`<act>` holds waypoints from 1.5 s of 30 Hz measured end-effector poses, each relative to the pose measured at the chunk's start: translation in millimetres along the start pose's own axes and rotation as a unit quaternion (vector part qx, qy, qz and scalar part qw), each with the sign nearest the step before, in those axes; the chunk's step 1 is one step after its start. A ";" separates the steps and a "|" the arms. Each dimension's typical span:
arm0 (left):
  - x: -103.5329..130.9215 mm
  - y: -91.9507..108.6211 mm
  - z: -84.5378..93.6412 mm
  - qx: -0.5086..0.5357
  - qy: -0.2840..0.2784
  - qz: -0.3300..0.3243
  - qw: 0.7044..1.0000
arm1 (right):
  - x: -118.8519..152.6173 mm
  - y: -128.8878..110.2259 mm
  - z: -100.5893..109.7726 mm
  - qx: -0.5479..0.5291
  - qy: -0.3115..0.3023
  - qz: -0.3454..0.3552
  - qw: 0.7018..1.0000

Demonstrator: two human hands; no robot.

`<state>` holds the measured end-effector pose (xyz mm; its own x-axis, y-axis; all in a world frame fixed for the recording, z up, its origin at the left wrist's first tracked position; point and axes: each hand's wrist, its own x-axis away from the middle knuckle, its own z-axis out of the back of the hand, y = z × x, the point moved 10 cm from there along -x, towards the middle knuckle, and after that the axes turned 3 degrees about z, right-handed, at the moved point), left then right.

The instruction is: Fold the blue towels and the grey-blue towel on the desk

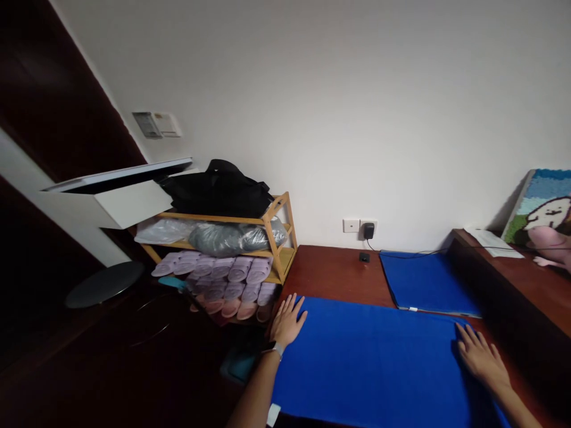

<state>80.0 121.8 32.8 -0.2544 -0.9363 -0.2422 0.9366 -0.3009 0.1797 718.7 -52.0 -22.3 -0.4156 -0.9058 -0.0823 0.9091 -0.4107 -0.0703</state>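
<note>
A large blue cloth [375, 356] lies flat over the front of the reddish-brown wooden table [334, 270]. My left hand [288, 322] rests spread on its upper left corner, with a watch on the wrist. On the right edge of the cloth lies my right hand [482, 356], its fingers apart and nothing in it. Behind, a smaller folded blue cloth [426, 279] sits near the wall, with a small white tag on its front edge. A white tag also shows at the large cloth's lower left corner.
Left of the table stands a wooden rack [279, 238] holding a black bag [218, 190], plastic-wrapped items and several slippers. A white box [134, 202] and a round stool [106, 284] are farther left. A raised brown ledge [535, 279] borders the right, bearing a pink toy [551, 242].
</note>
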 end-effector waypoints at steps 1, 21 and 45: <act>0.6 1.0 0.2 0.002 0.002 0.000 1.000 | 0.1 -15.6 11.2 0.013 0.015 0.008 1.000; -8.8 -4.7 -2.6 0.006 0.012 0.007 1.000 | 14.0 -142.9 11.9 -0.045 -0.045 0.126 0.990; -5.0 -8.6 -4.4 -0.010 0.003 0.028 1.000 | 4.3 -177.4 45.5 -0.044 0.032 0.144 0.988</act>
<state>74.2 129.9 28.2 -0.1993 -0.9506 -0.2380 0.9542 -0.2436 0.1737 557.0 12.2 35.0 -0.1428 -0.9742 -0.1747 0.9850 -0.1227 -0.1210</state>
